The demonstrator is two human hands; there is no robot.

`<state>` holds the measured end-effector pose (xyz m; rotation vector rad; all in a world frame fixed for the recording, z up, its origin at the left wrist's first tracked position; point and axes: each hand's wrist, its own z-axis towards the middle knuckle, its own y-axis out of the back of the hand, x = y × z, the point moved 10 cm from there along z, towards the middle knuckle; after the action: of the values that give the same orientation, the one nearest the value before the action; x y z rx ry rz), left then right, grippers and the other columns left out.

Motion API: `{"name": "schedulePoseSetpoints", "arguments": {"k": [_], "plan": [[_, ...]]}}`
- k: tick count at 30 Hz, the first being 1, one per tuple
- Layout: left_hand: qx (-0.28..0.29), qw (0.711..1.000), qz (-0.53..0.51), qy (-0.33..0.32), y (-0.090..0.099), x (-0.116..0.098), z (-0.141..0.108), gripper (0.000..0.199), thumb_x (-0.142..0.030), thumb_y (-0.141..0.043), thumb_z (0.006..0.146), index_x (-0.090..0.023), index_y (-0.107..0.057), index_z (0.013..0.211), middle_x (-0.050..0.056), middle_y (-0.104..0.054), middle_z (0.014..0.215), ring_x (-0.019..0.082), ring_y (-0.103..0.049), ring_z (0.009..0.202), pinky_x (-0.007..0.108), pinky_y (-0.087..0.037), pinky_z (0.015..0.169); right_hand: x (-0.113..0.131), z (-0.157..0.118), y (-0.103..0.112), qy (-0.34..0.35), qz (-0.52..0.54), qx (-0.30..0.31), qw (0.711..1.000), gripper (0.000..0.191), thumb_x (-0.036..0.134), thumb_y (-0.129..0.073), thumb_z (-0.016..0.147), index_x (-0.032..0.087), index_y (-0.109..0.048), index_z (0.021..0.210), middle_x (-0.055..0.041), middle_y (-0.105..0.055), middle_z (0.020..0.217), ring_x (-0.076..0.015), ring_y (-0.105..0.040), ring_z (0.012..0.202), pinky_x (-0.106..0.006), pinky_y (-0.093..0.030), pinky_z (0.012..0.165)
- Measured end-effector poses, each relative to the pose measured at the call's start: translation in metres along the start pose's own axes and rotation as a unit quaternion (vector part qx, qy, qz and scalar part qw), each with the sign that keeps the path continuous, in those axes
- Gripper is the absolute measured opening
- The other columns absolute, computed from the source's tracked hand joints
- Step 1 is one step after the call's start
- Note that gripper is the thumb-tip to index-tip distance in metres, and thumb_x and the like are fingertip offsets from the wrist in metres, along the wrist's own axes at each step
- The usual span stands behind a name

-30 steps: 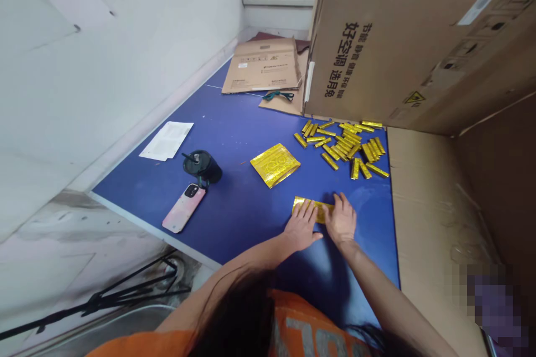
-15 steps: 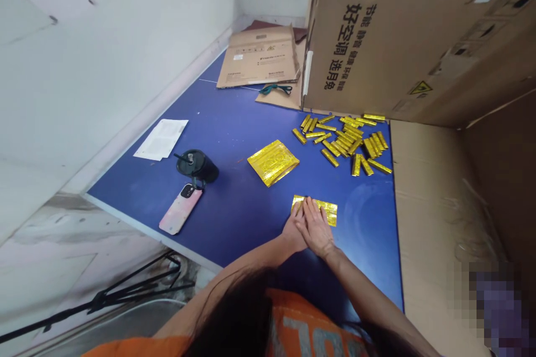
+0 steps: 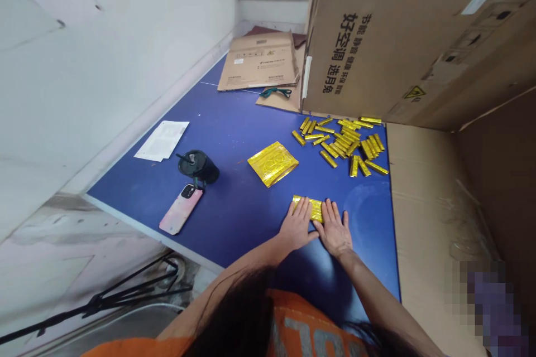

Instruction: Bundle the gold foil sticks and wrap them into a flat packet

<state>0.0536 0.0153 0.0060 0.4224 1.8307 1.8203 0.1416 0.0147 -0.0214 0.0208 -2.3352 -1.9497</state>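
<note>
Left hand (image 3: 295, 228) and right hand (image 3: 335, 234) lie spread flat on a rectangular gold foil wrapper (image 3: 316, 211), one end apparently covered, on the blue tabletop (image 3: 243, 212). Beyond lie a flat gold foil pouch (image 3: 273, 163), then slim gold foil bars (image 3: 348, 136).

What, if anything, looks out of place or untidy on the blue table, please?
The small gold pieces lie loose at mixed angles by the upright cardboard, so that patch looks untidy. Otherwise, nothing stands out: the gold foil under the left hand looks flat, and no spill is visible.
</note>
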Motion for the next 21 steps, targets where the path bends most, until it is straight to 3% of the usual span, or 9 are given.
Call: {"name": "schedulePoseSetpoints", "arguments": {"k": [6,8,10,12,15,18,21], "plan": [[0.013,0.997,0.031,0.068,0.004,0.047,-0.009,0.074,-0.059,-0.022,0.082,-0.008,-0.022,0.134,0.015,-0.024,0.140,0.027,-0.012,0.130,0.050,-0.014,0.101,0.004,0.000,0.000,0.001,-0.018,-0.013,1.000,0.062,0.046,-0.019,0.087,0.009,-0.021,0.136,-0.0088,-0.013,0.144,-0.0225,-0.004,0.132,-0.050,-0.002,0.103],[0.001,0.995,0.024,0.098,0.012,0.050,-0.006,0.075,-0.060,-0.020,0.082,-0.005,-0.023,0.133,0.017,-0.024,0.139,0.028,-0.012,0.130,0.051,-0.013,0.101,0.005,0.000,0.000,0.001,-0.020,-0.016,1.000,0.061,0.044,-0.019,0.087,0.008,-0.021,0.136,-0.0088,-0.013,0.144,-0.0226,-0.005,0.132,-0.051,-0.003,0.103],[-0.007,0.997,0.006,0.071,0.019,0.029,0.003,0.077,-0.061,-0.020,0.081,-0.005,-0.021,0.134,0.017,-0.023,0.140,0.028,-0.009,0.130,0.050,-0.012,0.101,0.005,0.000,0.001,0.004,-0.022,-0.013,1.000,0.058,0.039,-0.021,0.087,0.008,-0.020,0.136,-0.0086,-0.013,0.144,-0.0226,-0.005,0.132,-0.051,-0.004,0.103],[-0.003,1.000,-0.021,0.014,0.021,-0.005,0.013,0.079,-0.063,-0.020,0.080,-0.006,-0.017,0.135,0.014,-0.020,0.141,0.026,-0.007,0.131,0.047,-0.010,0.103,0.004,0.000,-0.001,0.009,-0.028,-0.001,1.000,0.055,0.032,-0.024,0.086,0.010,-0.021,0.136,-0.0078,-0.013,0.144,-0.0229,-0.004,0.132,-0.051,-0.004,0.103],[0.024,0.997,-0.051,-0.056,0.016,-0.046,0.025,0.078,-0.061,-0.022,0.081,-0.008,-0.010,0.137,0.011,-0.015,0.143,0.024,-0.005,0.131,0.045,-0.010,0.103,0.004,-0.001,-0.006,0.017,-0.039,0.025,0.999,0.055,0.024,-0.031,0.081,0.016,-0.024,0.136,-0.0071,-0.015,0.144,-0.0248,-0.002,0.132,-0.051,-0.003,0.102],[0.050,0.993,-0.069,-0.080,0.006,-0.051,0.027,0.076,-0.061,-0.023,0.081,-0.011,-0.011,0.137,0.009,-0.016,0.143,0.023,-0.010,0.131,0.043,-0.012,0.103,0.005,-0.002,-0.006,0.022,-0.043,0.025,0.999,0.057,0.023,-0.035,0.080,0.017,-0.025,0.136,-0.0076,-0.015,0.144,-0.0262,-0.001,0.131,-0.052,-0.003,0.102],[0.041,0.992,-0.062,-0.101,0.004,-0.033,0.023,0.074,-0.060,-0.025,0.081,-0.014,-0.013,0.137,0.007,-0.018,0.143,0.021,-0.012,0.130,0.038,-0.013,0.104,0.005,-0.002,-0.003,0.023,-0.035,0.006,0.999,0.057,0.029,-0.032,0.083,0.013,-0.022,0.136,-0.0078,-0.014,0.144,-0.0250,-0.003,0.132,-0.051,-0.002,0.102]]}}
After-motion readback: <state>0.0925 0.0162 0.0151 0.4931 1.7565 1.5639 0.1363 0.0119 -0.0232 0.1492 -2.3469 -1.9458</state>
